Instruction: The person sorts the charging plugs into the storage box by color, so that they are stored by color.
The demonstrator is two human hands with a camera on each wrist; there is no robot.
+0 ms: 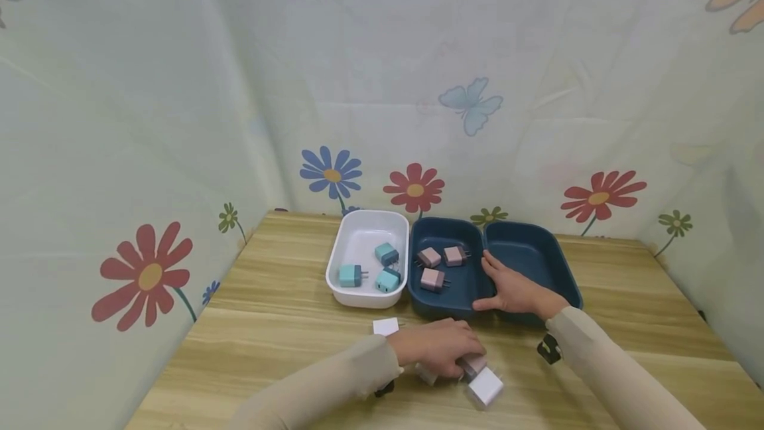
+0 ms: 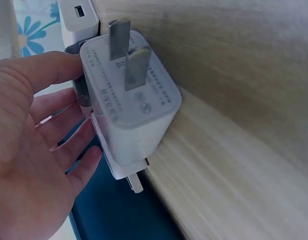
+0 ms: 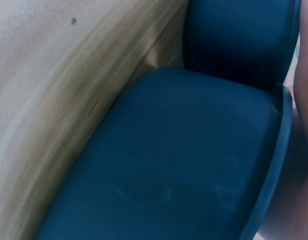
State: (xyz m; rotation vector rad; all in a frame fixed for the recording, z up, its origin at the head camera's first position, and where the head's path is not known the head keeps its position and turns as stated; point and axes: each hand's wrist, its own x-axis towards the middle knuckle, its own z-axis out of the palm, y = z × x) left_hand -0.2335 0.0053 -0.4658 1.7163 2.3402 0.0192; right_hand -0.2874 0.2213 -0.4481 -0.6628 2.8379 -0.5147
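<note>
My left hand (image 1: 438,347) reaches across the table among loose chargers. Thumb and fingers pinch a pink plug charger (image 1: 473,365) with a dark grey band, partly hidden by the hand. Touching its near side is a white charger (image 1: 485,387); another white charger (image 1: 426,373) is half covered under the hand. In the left wrist view a white charger (image 2: 128,95) with two metal prongs fills the front and hides part of the grip. My right hand (image 1: 510,290), fingers spread, rests at the adjoining rims of the middle blue bin (image 1: 456,297) and right blue bin (image 1: 531,257).
Three pink chargers (image 1: 432,280) lie in the middle blue bin. A white bin (image 1: 364,227) on the left holds three teal chargers (image 1: 349,275). One more white charger (image 1: 385,326) lies on the wooden table (image 1: 268,304) in front of it. A flowered curtain (image 1: 370,52) hangs behind.
</note>
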